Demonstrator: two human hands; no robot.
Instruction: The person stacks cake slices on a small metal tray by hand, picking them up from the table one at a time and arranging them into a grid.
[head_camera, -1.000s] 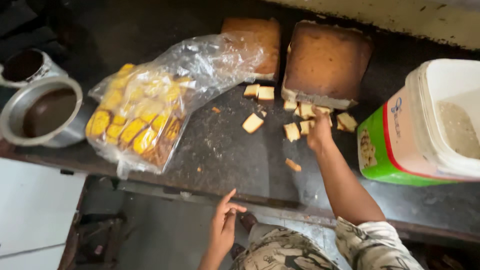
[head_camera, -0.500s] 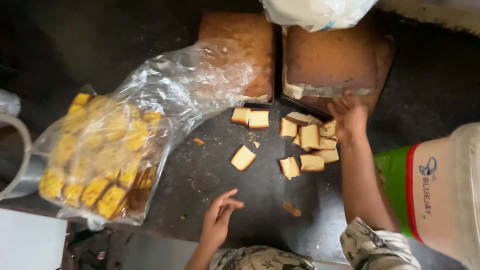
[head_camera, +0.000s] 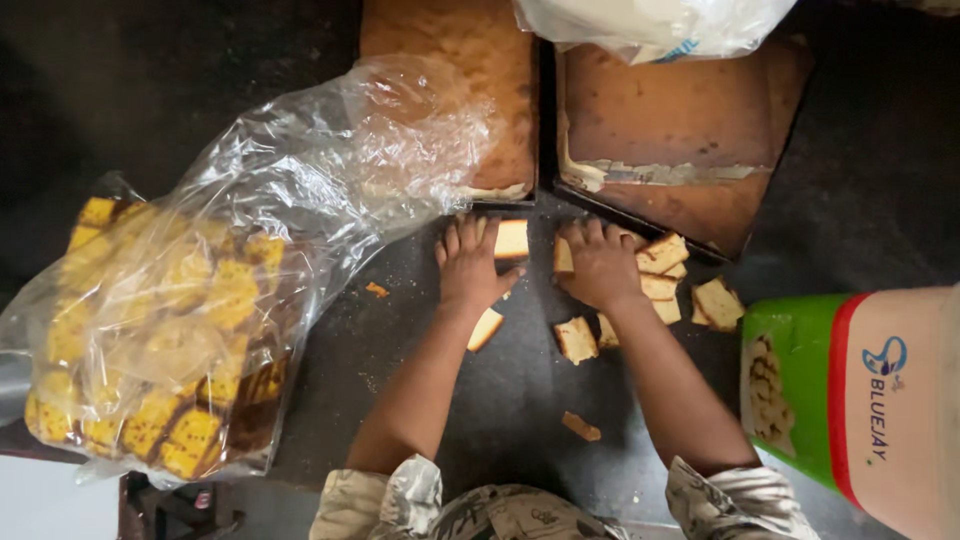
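Lying on the dark counter (head_camera: 480, 420): a clear plastic bag (head_camera: 230, 300) of yellow cake pieces, two brown slab cakes (head_camera: 680, 130), then cut cake slices (head_camera: 660, 285). Left hand (head_camera: 470, 265) and right hand (head_camera: 600, 265) press flat on slices, fingers together.

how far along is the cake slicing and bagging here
Done: a clear plastic bag already holds many yellow cake slices. In hand: the left hand and right hand both rest on loose cake pieces scattered on the dark counter. Left: those loose pieces are not yet bagged, and two large brown cake slabs lie largely uncut, so it looks roughly midway.
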